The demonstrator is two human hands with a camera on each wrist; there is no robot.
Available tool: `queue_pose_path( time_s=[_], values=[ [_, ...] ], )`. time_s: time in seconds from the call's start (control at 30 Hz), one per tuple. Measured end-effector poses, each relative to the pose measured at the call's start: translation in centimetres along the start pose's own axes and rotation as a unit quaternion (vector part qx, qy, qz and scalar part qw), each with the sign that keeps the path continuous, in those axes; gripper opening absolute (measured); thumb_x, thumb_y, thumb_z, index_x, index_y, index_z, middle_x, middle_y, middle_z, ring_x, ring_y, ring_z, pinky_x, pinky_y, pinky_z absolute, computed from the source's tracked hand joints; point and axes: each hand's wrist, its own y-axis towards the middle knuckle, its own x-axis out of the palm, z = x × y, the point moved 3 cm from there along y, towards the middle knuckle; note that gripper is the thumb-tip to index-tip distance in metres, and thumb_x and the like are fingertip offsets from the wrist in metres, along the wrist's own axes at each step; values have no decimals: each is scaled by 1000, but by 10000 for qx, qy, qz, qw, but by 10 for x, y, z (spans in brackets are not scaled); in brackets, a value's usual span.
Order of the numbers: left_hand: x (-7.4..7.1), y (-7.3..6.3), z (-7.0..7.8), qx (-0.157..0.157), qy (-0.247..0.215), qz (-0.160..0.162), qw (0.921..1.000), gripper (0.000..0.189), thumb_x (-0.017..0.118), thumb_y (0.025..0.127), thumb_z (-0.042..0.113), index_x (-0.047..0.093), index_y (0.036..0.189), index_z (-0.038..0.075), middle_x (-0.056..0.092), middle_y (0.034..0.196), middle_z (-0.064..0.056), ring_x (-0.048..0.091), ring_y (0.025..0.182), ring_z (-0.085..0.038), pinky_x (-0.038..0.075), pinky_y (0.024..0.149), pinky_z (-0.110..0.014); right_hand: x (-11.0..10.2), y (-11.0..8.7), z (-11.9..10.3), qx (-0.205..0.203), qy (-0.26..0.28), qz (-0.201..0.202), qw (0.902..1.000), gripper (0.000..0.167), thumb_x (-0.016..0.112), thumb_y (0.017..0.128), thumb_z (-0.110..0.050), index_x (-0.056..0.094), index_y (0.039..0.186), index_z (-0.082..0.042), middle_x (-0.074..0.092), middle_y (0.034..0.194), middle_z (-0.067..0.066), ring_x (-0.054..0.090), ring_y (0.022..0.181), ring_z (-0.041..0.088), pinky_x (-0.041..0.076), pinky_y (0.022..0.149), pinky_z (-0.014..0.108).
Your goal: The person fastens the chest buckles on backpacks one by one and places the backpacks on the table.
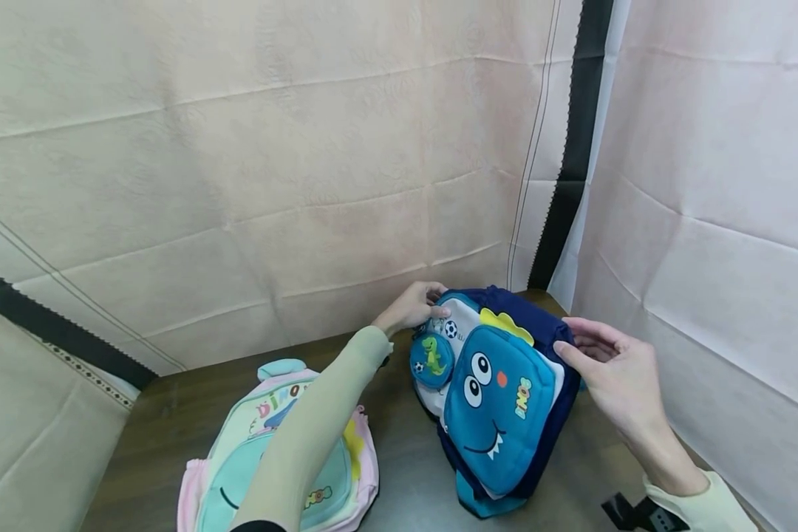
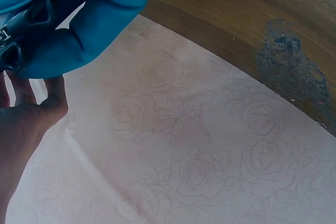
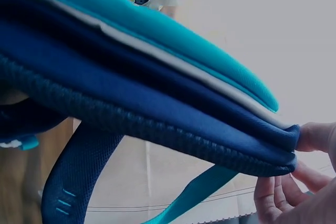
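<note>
A blue children's backpack [image 1: 505, 406] with a smiling dinosaur face, yellow spikes and a round dinosaur pouch [image 1: 432, 360] leans tilted on the table. My left hand [image 1: 414, 307] grips its upper left edge. In the left wrist view, fingertips of that hand [image 2: 31, 100] reach behind the teal edge, partly hidden by the bag. On the opposite side, my right hand [image 1: 615, 369] pinches the navy edge between thumb and fingers. The right wrist view shows the navy side panel [image 3: 157, 103] running to those fingertips, with a shoulder strap [image 3: 79, 177] hanging below.
A pink and mint backpack [image 1: 239, 436] lies on the wooden table [image 1: 153, 443] to the left, partly covered by my left sleeve [image 1: 326, 414]. Pale cloth walls [image 1: 339, 185] stand close behind the table and on the right, with a dark strip [image 1: 572, 148] at the corner.
</note>
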Motion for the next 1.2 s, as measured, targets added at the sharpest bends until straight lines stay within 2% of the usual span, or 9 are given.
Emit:
queue_pose_path(
  time_s=[0.37,0.67,0.8,0.93,1.2],
  values=[
    [-3,4,3,361,-405,426,9976,27,79,101,15,74,128,13,73,123,-11,69,114,-30,58,108,-54,-2,2,-9,-456,50,205,9987,37,83,97,-13,76,133,-4,67,96,-34,66,88,-8,52,84,2],
    [-6,4,8,440,-594,659,9951,23,79,101,14,75,124,14,74,119,-10,68,110,-29,60,101,-49,-2,-2,-16,-760,-73,225,9968,35,82,98,-13,77,132,-6,66,103,-35,65,94,-8,48,91,0],
    [-5,2,10,519,-648,799,9933,19,79,101,14,74,119,14,70,121,-9,65,115,-31,59,101,-51,-3,-5,-18,-907,-51,284,9955,34,83,97,-10,78,131,-6,66,104,-35,63,95,-7,49,87,1],
    [-5,-1,11,647,-677,935,9912,16,80,100,14,73,115,14,66,122,-8,63,120,-32,58,104,-53,-3,-6,-18,-903,-37,286,9955,34,83,97,-10,78,131,-6,66,104,-34,63,94,-6,51,83,2],
    [-5,-2,9,760,-735,1014,9892,15,80,100,14,73,113,15,69,118,-7,64,115,-30,59,99,-47,-1,-15,-17,-847,223,204,9959,34,82,98,-11,76,131,-4,70,110,-26,67,96,-2,52,90,2]
  ],
)
